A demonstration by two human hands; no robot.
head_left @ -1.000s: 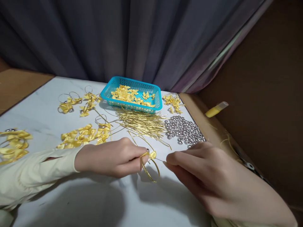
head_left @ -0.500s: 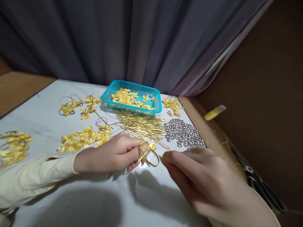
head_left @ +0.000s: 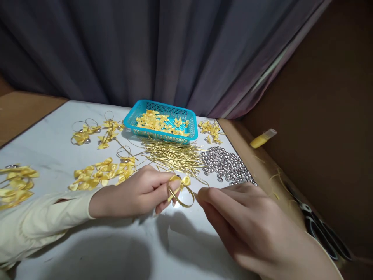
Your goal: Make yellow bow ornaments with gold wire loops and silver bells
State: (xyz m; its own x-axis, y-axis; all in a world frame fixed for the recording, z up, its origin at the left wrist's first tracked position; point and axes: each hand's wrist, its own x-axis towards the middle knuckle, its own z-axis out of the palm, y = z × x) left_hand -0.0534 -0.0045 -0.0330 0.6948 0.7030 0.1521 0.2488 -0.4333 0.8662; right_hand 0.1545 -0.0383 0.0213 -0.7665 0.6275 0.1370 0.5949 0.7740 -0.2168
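Note:
My left hand (head_left: 145,192) is closed in a pinch on a yellow ribbon bow (head_left: 184,182). A loop of gold cord (head_left: 189,201) hangs from the bow and curves toward the right. My right hand (head_left: 247,221) is closed too, its thumb and forefinger pinching the cord's end beside the loop; the exact grip is hidden by the fingers. Just beyond both hands lies a pile of gold cords (head_left: 175,155). A heap of small silver bells or beads (head_left: 224,165) spreads behind my right hand.
A blue basket (head_left: 189,137) with yellow bows stands at the back. Bow clusters with cord loops (head_left: 83,134) lie left, and loose bows (head_left: 101,173) sit near my left wrist. Black-handled scissors (head_left: 320,235) and a yellow tube with a clear cap (head_left: 263,139) are at the right.
Both hands keep their pinch on the bow and cord, with hardly any movement. The whole view has shifted very slightly.

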